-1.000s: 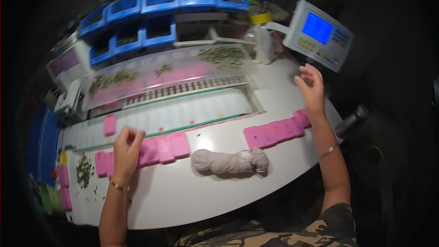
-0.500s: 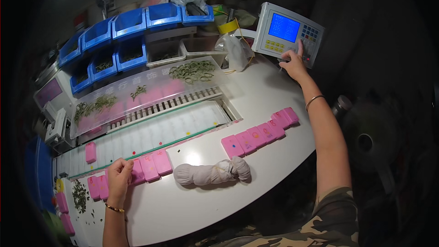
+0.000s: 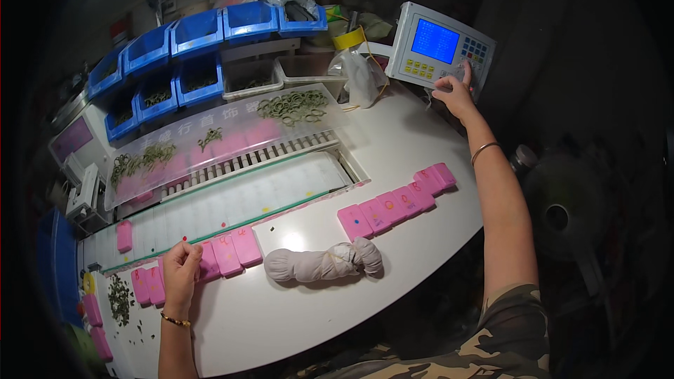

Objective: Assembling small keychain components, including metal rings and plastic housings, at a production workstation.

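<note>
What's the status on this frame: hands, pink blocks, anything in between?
Right hand on control panel keypad. Left hand resting on near row of pink blocks. Grey cloth bundle lies between the two block rows.

Right hand up to the control panel; view shifted.
Right hand (image 3: 455, 95) went from the white table's (image 3: 393, 140) back edge to the control panel (image 3: 439, 48), a finger now on its keypad. Left hand (image 3: 181, 274) slid slightly left along the pink cases (image 3: 226, 253).
</note>
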The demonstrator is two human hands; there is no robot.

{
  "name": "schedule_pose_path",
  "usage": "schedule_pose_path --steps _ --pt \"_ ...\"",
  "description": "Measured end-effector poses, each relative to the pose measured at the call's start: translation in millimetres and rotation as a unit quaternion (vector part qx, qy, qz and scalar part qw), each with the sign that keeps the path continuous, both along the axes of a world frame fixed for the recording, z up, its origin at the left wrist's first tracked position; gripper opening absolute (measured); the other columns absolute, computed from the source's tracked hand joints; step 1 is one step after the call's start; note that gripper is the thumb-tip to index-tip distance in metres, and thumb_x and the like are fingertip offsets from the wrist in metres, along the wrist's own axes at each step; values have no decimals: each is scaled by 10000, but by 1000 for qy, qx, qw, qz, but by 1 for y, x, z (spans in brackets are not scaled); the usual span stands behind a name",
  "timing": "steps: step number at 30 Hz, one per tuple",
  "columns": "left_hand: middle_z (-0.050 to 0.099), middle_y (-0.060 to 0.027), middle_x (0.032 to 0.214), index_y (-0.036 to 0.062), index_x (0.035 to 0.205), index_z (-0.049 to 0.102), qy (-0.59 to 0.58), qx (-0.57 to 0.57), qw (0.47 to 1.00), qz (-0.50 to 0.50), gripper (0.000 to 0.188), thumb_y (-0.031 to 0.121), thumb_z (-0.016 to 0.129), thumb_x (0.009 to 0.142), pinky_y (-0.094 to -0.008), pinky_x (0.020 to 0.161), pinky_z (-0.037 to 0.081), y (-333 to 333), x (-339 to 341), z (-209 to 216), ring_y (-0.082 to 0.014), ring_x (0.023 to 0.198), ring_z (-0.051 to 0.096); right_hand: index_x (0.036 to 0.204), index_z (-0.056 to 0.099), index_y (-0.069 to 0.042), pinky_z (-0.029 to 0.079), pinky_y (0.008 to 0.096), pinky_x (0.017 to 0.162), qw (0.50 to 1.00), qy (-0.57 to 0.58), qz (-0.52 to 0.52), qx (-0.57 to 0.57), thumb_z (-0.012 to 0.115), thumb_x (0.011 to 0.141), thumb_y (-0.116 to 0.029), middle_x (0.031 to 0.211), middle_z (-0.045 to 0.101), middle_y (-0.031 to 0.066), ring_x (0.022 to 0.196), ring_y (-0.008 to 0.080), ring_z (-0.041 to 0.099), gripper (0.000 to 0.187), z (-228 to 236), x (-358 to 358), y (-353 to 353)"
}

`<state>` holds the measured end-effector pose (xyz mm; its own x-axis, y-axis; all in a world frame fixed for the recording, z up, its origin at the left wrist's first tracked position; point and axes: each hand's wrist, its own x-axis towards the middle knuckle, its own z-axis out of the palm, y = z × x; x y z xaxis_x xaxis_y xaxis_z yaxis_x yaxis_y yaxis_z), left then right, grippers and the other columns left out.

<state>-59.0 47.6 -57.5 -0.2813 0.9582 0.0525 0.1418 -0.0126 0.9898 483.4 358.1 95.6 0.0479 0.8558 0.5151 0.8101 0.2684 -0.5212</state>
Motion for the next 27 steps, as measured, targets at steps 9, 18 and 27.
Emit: schedule_pose_path --steps 9,18,27 --pt "462 64 590 74 719 526 7 -8 1000 28 250 142 616 942 -191 417 279 -10 -2 2 -8 471 367 933 691 -165 395 351 1063 1000 18 7 -7 805 698 -191 1561 -3 128 1394 301 309 262 -6 18 34" --pt "615 -34 750 26 855 652 194 71 978 11 132 144 713 850 -262 661 480 0 29 22 -110 665 563 957 686 -86 483 223 578 999 39 -1 -22 731 808 -143 1563 117 75 639 87 587 165 8 12 19" --pt "543 -160 1227 32 1296 503 452 109 871 -158 670 226 779 717 -447 1024 342 29 56 13 -321 1179 473 1182 616 -64 457 207 576 983 183 33 10 705 846 -184 984 656 46 783 98 626 368 18 -14 3"
